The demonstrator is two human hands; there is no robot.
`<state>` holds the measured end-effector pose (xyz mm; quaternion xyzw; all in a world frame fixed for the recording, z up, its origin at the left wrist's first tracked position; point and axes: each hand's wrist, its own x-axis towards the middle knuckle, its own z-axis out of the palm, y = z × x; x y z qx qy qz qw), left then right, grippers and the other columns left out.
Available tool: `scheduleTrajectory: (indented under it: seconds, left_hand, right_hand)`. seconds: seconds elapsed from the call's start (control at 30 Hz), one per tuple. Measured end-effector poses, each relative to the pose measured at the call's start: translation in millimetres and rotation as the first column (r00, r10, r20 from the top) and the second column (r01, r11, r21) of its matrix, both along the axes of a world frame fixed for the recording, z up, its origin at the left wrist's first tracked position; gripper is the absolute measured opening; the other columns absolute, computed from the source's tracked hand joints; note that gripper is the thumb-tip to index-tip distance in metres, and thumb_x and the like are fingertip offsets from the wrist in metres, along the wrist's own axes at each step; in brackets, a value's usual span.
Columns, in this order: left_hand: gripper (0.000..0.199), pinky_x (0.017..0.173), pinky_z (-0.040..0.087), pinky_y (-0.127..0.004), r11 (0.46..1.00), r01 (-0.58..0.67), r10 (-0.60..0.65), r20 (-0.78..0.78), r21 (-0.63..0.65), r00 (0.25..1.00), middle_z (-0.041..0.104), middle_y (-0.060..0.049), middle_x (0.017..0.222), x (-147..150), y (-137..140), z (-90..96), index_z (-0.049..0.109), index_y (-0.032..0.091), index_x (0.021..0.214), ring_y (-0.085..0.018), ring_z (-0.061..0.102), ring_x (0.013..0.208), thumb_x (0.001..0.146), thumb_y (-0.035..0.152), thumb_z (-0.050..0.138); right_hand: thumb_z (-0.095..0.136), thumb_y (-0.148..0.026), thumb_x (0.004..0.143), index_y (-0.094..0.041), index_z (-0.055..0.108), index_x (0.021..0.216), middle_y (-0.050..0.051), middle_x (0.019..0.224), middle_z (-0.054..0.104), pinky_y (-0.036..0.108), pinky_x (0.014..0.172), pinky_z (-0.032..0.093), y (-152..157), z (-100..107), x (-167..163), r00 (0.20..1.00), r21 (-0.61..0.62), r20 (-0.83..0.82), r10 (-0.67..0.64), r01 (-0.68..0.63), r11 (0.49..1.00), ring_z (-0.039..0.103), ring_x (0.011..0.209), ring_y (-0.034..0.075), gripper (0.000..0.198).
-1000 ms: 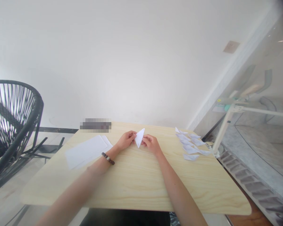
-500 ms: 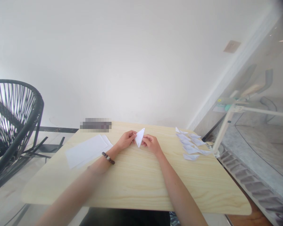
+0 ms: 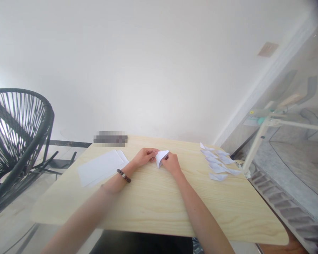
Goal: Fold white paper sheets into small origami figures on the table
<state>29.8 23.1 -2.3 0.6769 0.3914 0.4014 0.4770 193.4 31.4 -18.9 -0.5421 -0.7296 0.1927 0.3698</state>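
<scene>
A small piece of white paper, folded to a triangle [image 3: 161, 157], is held between my two hands above the middle of the table. My left hand [image 3: 146, 156], on the arm with a beaded bracelet [image 3: 123, 175], pinches its left side. On the other side my right hand [image 3: 171, 163] grips the paper with bent fingers, partly hidden behind it. Several similar folded white paper pieces [image 3: 214, 167] lie grouped on the table's right part. Flat white sheets [image 3: 100, 168] overlap one another to the left of my left hand.
The light wood table [image 3: 153, 208] stands against a white wall [image 3: 159, 70]. At its back left corner is a blurred-out dark object [image 3: 110, 139]. A black woven chair [image 3: 18, 141] is at the left, and a white metal frame [image 3: 259, 141] rises beyond the right edge.
The folded paper has turned between my hands, its point now aimed downward and its upper edge nearer level. My right fingers have curled in closer around it. The view has shifted slightly.
</scene>
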Motion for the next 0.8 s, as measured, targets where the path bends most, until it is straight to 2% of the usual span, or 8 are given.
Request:
scheduleTrajectory:
  seconds: [0.13,0.3,0.43,0.6,0.8]
  left_hand:
    - [0.039,0.062,0.046,-0.026,0.998,0.028,-0.024,0.067,-0.051,0.997,0.062,-0.006,0.075,-2,1,-1.4,0.058,0.011,0.097,-0.012,0.055,0.063,0.075,0.041,0.048]
    - [0.04,0.071,0.046,-0.031,0.987,0.057,-0.032,0.166,-0.151,0.986,0.063,-0.007,0.078,-4,3,1.0,0.058,0.01,0.097,-0.015,0.058,0.07,0.071,0.04,0.054]
    - [0.039,0.076,0.045,-0.034,0.961,0.048,0.022,0.247,-0.274,0.969,0.064,-0.008,0.079,-6,4,4.1,0.058,0.01,0.094,-0.016,0.059,0.074,0.071,0.041,0.054]
    - [0.045,0.075,0.044,-0.033,0.934,0.104,-0.032,0.211,-0.341,0.977,0.065,-0.011,0.082,-3,-1,12.8,0.061,0.008,0.085,-0.019,0.059,0.078,0.071,0.049,0.048]
    - [0.048,0.07,0.044,-0.031,0.918,0.116,-0.06,0.158,-0.379,0.986,0.065,-0.01,0.076,0,-6,21.7,0.062,0.007,0.079,-0.02,0.058,0.075,0.071,0.051,0.045]
  right_hand:
    - [0.052,-0.027,0.062,-0.017,0.058,0.061,0.004,0.055,0.059,0.022,0.044,0.028,-1,0,-3,0.997,0.035,0.062,-0.055,0.053,0.998,0.047,0.047,0.012,0.012]
    - [0.05,-0.03,0.067,-0.018,0.057,0.062,0.002,0.052,0.057,0.021,0.043,0.024,-4,3,-3,0.993,0.072,0.105,-0.048,0.041,0.997,0.044,0.044,0.011,0.015]
    - [0.046,-0.032,0.072,-0.019,0.055,0.06,0.0,0.051,0.054,0.021,0.046,0.024,-10,9,-3,0.98,0.187,0.196,-0.033,-0.005,0.982,0.042,0.045,0.009,0.02]
    - [0.039,-0.035,0.078,-0.018,0.051,0.055,0.002,0.051,0.052,0.021,0.053,0.026,-15,15,-7,0.962,0.351,0.271,-0.028,-0.072,0.934,0.043,0.049,0.009,0.032]
    - [0.041,-0.032,0.077,-0.017,0.052,0.055,0.003,0.052,0.052,0.023,0.057,0.027,-15,13,-10,0.967,0.351,0.255,-0.003,-0.09,0.932,0.045,0.052,0.011,0.029]
